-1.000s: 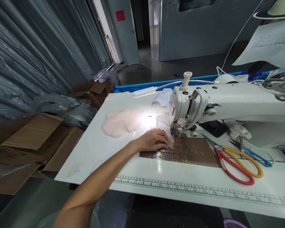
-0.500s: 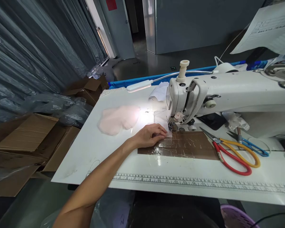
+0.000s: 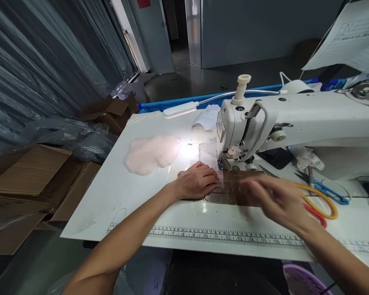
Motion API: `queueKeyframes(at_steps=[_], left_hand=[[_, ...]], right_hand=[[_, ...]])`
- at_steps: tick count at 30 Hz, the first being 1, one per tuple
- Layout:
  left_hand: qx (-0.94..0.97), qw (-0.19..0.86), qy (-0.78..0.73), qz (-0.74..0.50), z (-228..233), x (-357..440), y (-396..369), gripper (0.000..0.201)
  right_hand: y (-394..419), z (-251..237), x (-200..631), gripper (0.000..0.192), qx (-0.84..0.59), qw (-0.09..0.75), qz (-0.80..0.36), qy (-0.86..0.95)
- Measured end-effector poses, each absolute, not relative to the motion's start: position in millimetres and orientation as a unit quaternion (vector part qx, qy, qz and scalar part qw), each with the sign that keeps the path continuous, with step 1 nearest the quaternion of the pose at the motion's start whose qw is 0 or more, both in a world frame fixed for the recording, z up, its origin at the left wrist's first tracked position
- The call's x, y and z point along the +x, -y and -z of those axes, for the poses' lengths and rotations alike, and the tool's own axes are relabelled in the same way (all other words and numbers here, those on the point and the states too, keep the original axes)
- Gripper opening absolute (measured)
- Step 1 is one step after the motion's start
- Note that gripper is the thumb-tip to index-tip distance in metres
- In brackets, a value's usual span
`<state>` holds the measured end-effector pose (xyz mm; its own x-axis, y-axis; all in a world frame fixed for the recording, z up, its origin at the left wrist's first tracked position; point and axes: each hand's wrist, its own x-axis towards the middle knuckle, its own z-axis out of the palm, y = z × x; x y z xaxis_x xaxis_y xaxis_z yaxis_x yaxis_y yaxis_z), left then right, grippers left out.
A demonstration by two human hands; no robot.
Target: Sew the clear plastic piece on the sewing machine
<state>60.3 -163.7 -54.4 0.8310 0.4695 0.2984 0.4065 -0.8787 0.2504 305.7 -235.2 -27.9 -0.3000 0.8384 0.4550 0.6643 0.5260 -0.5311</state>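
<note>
Two hands at work: left hand [image 3: 198,182] flat, pressing clear fabric piece [image 3: 209,157] just before sewing machine [image 3: 295,123] needle, mid-table. Right hand [image 3: 275,200] blurred, fingers spread, empty, over brown mat [image 3: 230,192], piece lying leftward; scissors [image 3: 321,200] just beyond.

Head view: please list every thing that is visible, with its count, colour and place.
sewing machine: one, white, right of table
table: one, white, ruler printed along near edge
clear piece: one, transparent, at the needle, under left fingers
brown patch: one, brown, on table before the machine
pink fabric: one, pale pink, left of the lamp glare
lamp: one, white, gooseneck, behind
scissors: one, red and yellow handles, right
snips: one, blue, right
cardboard boxes: several, brown, floor left
left hand: flat on the clear piece
right hand: blurred, over the brown patch
</note>
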Motion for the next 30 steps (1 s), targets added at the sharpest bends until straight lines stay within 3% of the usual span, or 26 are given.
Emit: queueKeyframes(at_steps=[3,5,9,15,24,30], left_hand=[[0.956,0.067,-0.224,-0.179,55,59,163,0.02],[0.958,0.054,-0.214,-0.183,55,58,163,0.02],[0.958,0.03,-0.206,-0.195,55,57,164,0.018],[0.956,0.001,-0.197,-0.217,56,59,165,0.016],[0.962,-0.031,-0.177,-0.206,58,59,165,0.015],[0.971,-0.022,-0.167,-0.17,45,62,169,0.017]], right_hand=[[196,51,294,0.031,-0.486,0.242,-0.138,0.829],[181,63,291,0.032,-0.495,0.211,-0.14,0.831],[179,74,292,0.033,-0.505,0.243,-0.131,0.818],[187,71,294,0.036,-0.438,0.242,-0.129,0.856],[187,76,295,0.036,-0.482,0.19,-0.076,0.852],[189,73,296,0.033,-0.431,0.212,-0.082,0.874]])
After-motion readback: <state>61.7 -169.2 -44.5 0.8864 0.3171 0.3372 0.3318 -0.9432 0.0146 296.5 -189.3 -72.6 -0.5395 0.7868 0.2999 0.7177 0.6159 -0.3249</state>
